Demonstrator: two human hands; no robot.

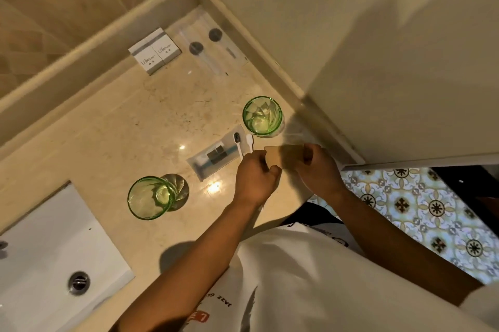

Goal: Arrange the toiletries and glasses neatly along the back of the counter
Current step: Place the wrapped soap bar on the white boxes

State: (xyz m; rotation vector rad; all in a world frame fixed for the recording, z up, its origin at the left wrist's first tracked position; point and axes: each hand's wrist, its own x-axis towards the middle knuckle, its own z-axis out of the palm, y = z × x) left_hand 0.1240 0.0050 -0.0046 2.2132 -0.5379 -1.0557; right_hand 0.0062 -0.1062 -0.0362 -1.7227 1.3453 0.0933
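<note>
On the marble counter [113, 140], my left hand [255, 177] and my right hand [318, 167] both grip a flat tan packet [283, 157] near the counter's right edge. Two toothbrushes [243, 142] lie just beyond my left hand, beside a clear packet [213, 156] with dark contents. One green glass [262, 115] stands behind my hands near the wall. A second green glass [149, 196] stands by the sink. Two white boxes [155, 51] and clear wrapped items [210, 42] lie at the back corner.
A white sink [54, 258] with a metal drain [78, 282] fills the lower left. A cream wall [378, 48] borders the counter's right side. Patterned floor tiles [421, 213] show beyond the counter's end. A raised ledge [94, 40] runs along the back.
</note>
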